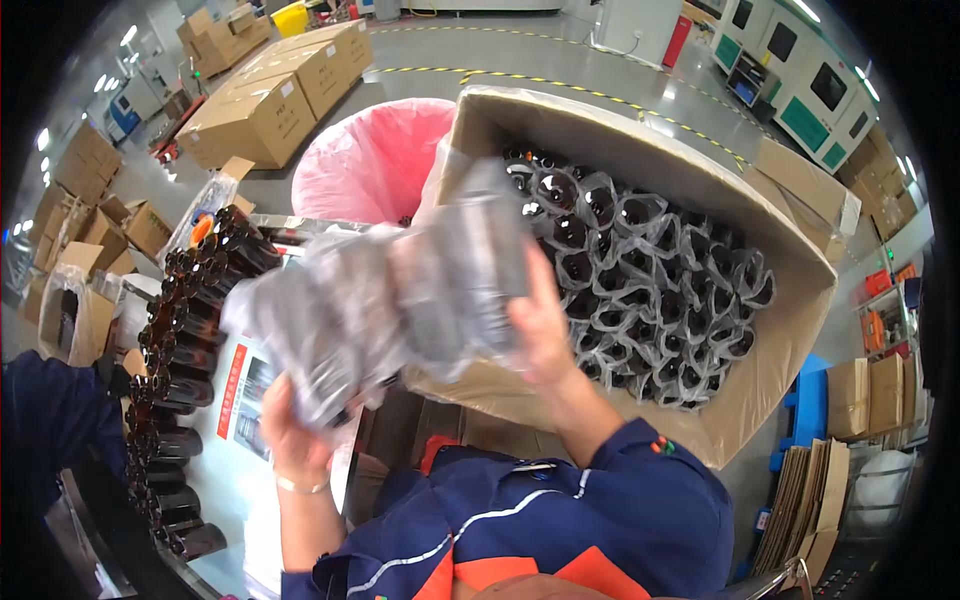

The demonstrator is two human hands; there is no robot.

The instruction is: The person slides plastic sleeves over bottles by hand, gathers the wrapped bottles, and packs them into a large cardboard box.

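Between my two hands is a row of several dark bottles in clear plastic bags (350, 310), smeared by motion. My left hand (290, 440) grips the row's near left end. At the opposite end, my right hand (540, 325) is closed against the bagged bottles, beside the open carton's edge. The large carton (740, 430) contains many bagged dark bottles (640, 290) packed closely together. To the left, bare brown bottles (185, 390) lie in a line along the light tabletop (225, 480). My fingertips are partly blurred or hidden.
A pink-lined bin (360, 150) stands behind the table, against the carton. Big sealed boxes (270, 95) sit beyond it. Another person's dark sleeve (60, 410) is at the far left. Flattened cardboard (800, 510) leans at right.
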